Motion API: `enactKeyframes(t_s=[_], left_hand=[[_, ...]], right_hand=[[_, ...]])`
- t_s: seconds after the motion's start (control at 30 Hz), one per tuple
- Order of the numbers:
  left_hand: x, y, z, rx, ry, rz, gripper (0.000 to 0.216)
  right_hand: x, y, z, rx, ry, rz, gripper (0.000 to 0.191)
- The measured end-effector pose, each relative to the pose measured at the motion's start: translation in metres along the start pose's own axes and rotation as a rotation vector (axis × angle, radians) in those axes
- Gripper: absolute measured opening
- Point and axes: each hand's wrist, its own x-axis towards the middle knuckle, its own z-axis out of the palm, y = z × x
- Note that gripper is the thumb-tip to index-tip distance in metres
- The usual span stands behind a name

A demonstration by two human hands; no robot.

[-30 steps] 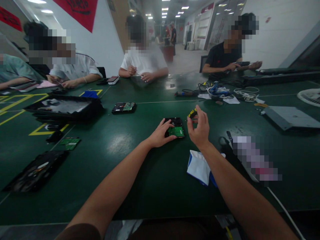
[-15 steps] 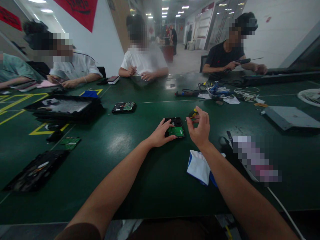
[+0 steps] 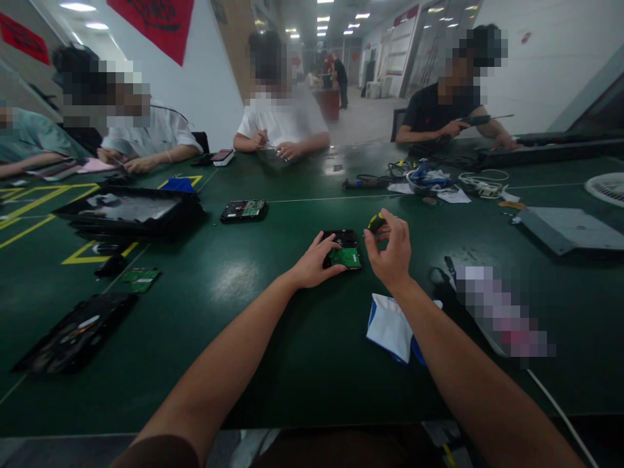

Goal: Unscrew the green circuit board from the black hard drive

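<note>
A black hard drive (image 3: pixel 345 239) with a green circuit board on top lies on the dark green table (image 3: pixel 253 305) in front of me. My left hand (image 3: pixel 314 263) rests on its left side, fingers bent over the board. Just right of the drive, my right hand (image 3: pixel 390 250) is raised, fingers closed round the handle of a yellow and black screwdriver (image 3: pixel 376 223). The tool's tip is hidden behind the hand.
A blue and white cloth (image 3: pixel 390 326) lies under my right forearm. Another hard drive (image 3: pixel 243 210), a black tray (image 3: pixel 127 209), a loose green board (image 3: pixel 139 276) and an opened drive (image 3: pixel 73 331) lie to the left. Cables and tools (image 3: pixel 424 179) are beyond. Several people sit around the table.
My right hand's fingers have closed a little more round the screwdriver handle. The left hand stays on the drive.
</note>
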Motion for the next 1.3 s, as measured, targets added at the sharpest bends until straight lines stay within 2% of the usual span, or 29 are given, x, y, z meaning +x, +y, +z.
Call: enactKeyframes(t_s=[0.4,0.7,0.93,1.3], left_hand=[[0.0003,-0.001,0.0006,-0.005,0.001,-0.004,0.063],[0.0003,-0.0013,0.0006,0.002,-0.006,-0.01,0.063],[0.0,-0.0001,-0.0002,-0.015,-0.005,-0.006,0.063],[0.0006,-0.0004,0.0007,0.0,0.002,-0.004,0.064]], right_hand=[[-0.0008,0.0037,0.0015,-0.061,0.003,-0.014,0.057],[0.0002,0.0029,0.0013,-0.006,0.002,-0.046,0.06],[-0.0028,0.0055,0.0031,0.069,-0.018,0.005,0.06],[-0.0022,0.0058,0.0029,0.035,0.009,-0.028,0.061]])
